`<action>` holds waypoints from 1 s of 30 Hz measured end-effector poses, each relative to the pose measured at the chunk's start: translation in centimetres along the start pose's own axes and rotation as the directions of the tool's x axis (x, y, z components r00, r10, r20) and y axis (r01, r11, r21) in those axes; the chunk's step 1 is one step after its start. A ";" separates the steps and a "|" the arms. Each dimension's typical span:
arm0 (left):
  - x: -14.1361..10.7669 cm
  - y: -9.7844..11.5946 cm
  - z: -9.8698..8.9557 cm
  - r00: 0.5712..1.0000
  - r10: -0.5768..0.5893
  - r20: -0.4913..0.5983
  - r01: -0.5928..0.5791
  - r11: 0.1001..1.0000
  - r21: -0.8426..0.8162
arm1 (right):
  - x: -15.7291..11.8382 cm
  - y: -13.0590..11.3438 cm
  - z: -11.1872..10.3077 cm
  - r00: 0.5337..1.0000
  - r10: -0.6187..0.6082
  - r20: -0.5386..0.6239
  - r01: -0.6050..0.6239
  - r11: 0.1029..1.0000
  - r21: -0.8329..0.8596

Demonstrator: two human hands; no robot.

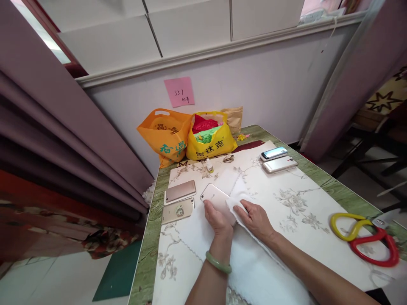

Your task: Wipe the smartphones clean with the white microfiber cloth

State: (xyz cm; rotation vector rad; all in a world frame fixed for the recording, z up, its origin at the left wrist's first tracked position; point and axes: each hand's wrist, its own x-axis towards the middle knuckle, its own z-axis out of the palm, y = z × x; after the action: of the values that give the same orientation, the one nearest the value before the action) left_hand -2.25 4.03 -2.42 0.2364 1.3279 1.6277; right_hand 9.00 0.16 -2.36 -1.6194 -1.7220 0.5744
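My left hand [217,216] is closed around a pale gold smartphone [216,195], its back with the vivo lettering turned up. In my right hand [256,218] a fold of white cloth [237,205] is gripped against the phone's right side. The rest of the cloth spreads over the table under both forearms. Left of my left hand lie a rose-gold phone [181,191] and a gold phone [178,211] with a ring on its back. A small bottle [209,165] with a white cap stands beyond the held phone.
An orange bag [165,135] and a stuffed yellow bag [211,146] stand at the table's far edge. Two more phones, one with its screen up [274,153] and a silver one [280,164], lie at the right. Red-and-yellow-handled scissors [375,248] rest near the right edge.
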 end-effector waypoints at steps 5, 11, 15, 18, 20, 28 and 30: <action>-0.1 -0.1 0.1 0.998 0.019 0.063 -0.017 1.000 -0.026 | 0.0 0.0 -0.1 0.999 0.053 -0.007 -0.051 0.990 0.134; -1.3 0.4 0.6 0.929 -0.021 0.369 0.051 0.996 -0.070 | 0.4 1.5 -0.5 0.945 0.297 -0.134 -0.152 0.766 0.624; -2.1 0.3 0.2 0.845 -0.142 0.516 0.059 0.983 0.175 | 0.8 1.8 -1.3 0.906 0.417 -0.069 -0.184 0.535 0.824; -2.5 0.3 -0.3 0.793 -0.240 0.560 0.012 0.925 0.379 | 0.7 1.3 -2.0 0.921 0.389 0.012 -0.201 0.449 0.871; -2.6 0.3 -0.6 0.789 -0.274 0.550 -0.013 0.887 0.461 | 0.6 1.0 -2.2 0.927 0.372 0.042 -0.211 0.426 0.880; -2.5 -0.1 -0.2 0.847 -0.223 0.483 0.039 0.931 0.362 | 0.8 0.6 -1.2 0.954 0.300 -0.011 -0.195 0.647 0.737; -2.3 -0.5 0.1 0.865 -0.179 0.469 0.029 0.950 0.310 | 0.9 0.7 -0.7 0.969 0.248 -0.005 -0.171 0.682 0.711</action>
State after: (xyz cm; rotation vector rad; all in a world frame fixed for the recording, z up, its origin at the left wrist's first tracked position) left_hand -0.76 2.26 -1.85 0.7016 1.1485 1.1619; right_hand 10.04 1.00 -2.26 -1.2380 -1.0222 1.0929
